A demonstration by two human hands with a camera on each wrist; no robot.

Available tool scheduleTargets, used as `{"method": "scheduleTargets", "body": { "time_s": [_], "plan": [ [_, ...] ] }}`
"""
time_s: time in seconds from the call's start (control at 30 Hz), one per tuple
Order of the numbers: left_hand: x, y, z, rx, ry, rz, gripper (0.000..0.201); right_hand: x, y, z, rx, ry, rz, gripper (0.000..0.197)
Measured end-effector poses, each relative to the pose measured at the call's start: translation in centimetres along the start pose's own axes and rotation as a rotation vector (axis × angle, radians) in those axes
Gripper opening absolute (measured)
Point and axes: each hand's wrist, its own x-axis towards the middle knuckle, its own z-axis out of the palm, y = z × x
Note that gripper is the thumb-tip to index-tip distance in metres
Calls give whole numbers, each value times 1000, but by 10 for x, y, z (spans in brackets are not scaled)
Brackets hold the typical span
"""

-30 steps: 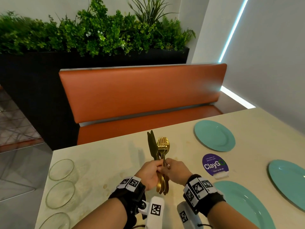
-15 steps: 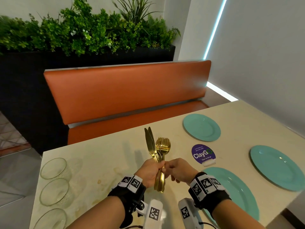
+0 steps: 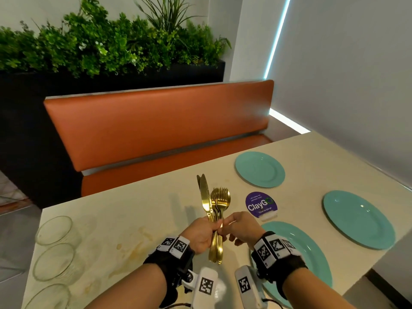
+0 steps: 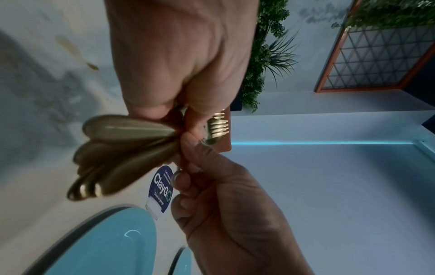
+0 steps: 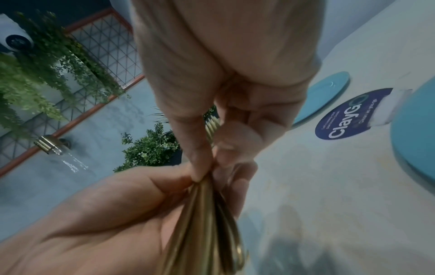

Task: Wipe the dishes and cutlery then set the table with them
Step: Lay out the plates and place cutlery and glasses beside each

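cutlery point(image 3: 215, 216), a gold bundle, is standing nearly upright above the table point(image 3: 138, 210), handles hanging down, knife tips and fork tines pointing up. left hand point(image 3: 201, 234) is gripping it at mid-length; right hand point(image 3: 239, 228) is pinching one handle beside it.

Head view looks down across the table point(image 3: 133, 219) toward twelve o'clock; both wrist views sit close, sharing the gold cutlery bundle point(image 3: 215, 219) and ClayGo sign point(image 3: 260, 205).

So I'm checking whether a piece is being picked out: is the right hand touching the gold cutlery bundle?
Touching. The right wrist view shows the right hand pinching the gold cutlery bundle with thumb and forefinger.
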Motion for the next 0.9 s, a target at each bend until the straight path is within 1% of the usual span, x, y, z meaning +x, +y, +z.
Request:
{"method": "scheduleTargets", "body": {
  "time_s": [0.1, 0.17, 0.27, 0.4, 0.5, 0.6, 0.7, 0.83, 0.9],
  "plan": [
    [4, -1, 11, -59, 29, -24, 17, 7, 0, -14, 13, -9, 14, 6],
    [8, -1, 20, -43, 55, -25, 16, 11, 2, -22, 34, -15, 22, 4],
    [12, -1, 27, -71, 115, -23, 14, 19, 9, -34, 46, 20, 40, 2],
    [14, -8, 24, -147, 209, -16, 12, 27, 26, -51, 59, 55, 27, 11],
    [12, -17, 16, -182, 247, -5, 17, 25, 48, -55, 23, 63, 34, 16],
    [11, -25, 8, -187, 259, 17, 21, 14, 73, -48, -105, 63, 54, 20],
    [6, -32, -1, -176, 250, 15, 22, 0, 100, -30, -204, 90, 95, 25],
    [-5, -41, -15, -146, 229, 5, 22, -18, 129, 1, -320, 64, 154, 14],
    [-10, -47, -23, -133, 234, -6, 22, -25, 138, 13, -381, 73, 179, 12]
  ]
}}
